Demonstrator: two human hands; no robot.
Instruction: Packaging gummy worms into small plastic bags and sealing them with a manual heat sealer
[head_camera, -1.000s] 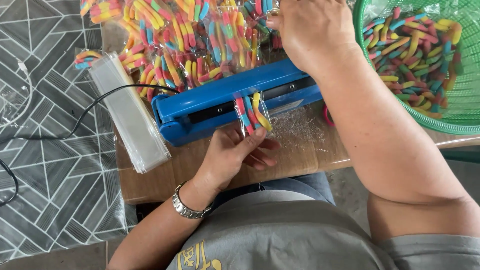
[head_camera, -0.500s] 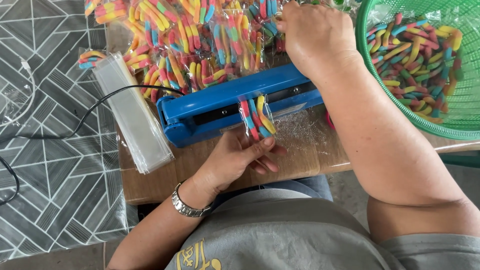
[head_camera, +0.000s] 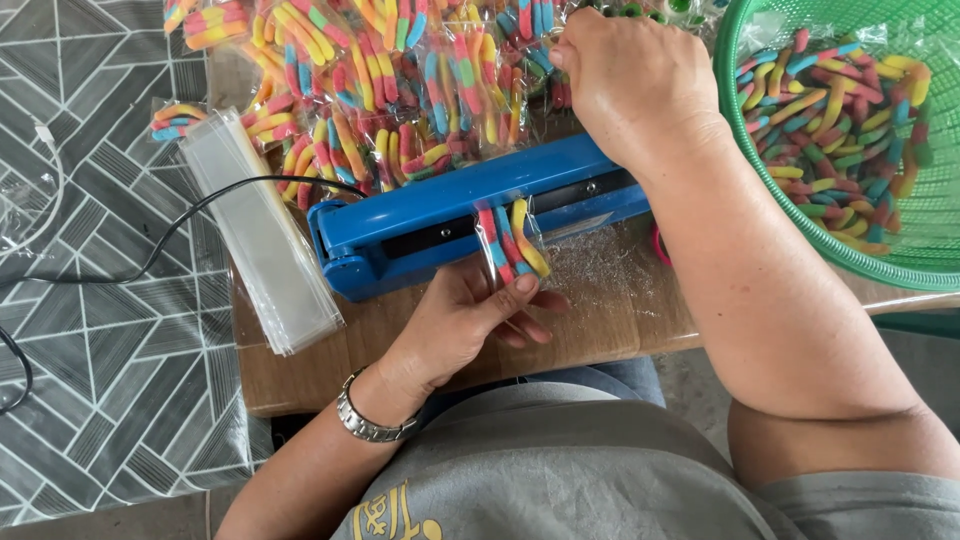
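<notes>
Sealing looks to be the step in hand — left hand (head_camera: 470, 320) pinches a small candy bag (head_camera: 512, 243) under the blue sealer's bar (head_camera: 450, 205), right hand (head_camera: 635, 85) fisted, pressing it down — next calls for steady pressure.

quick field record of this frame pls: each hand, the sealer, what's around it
left hand: holds a small clear bag of striped gummy candy, its top end in the sealer
right hand: rests on the far end of the sealer's arm
sealer: blue, arm down on the bag, black cord running off to the left
left of sealer: stack of empty clear bags
behind sealer: pile of filled candy bags
right: green basket of loose candy
surface: wooden board
</notes>
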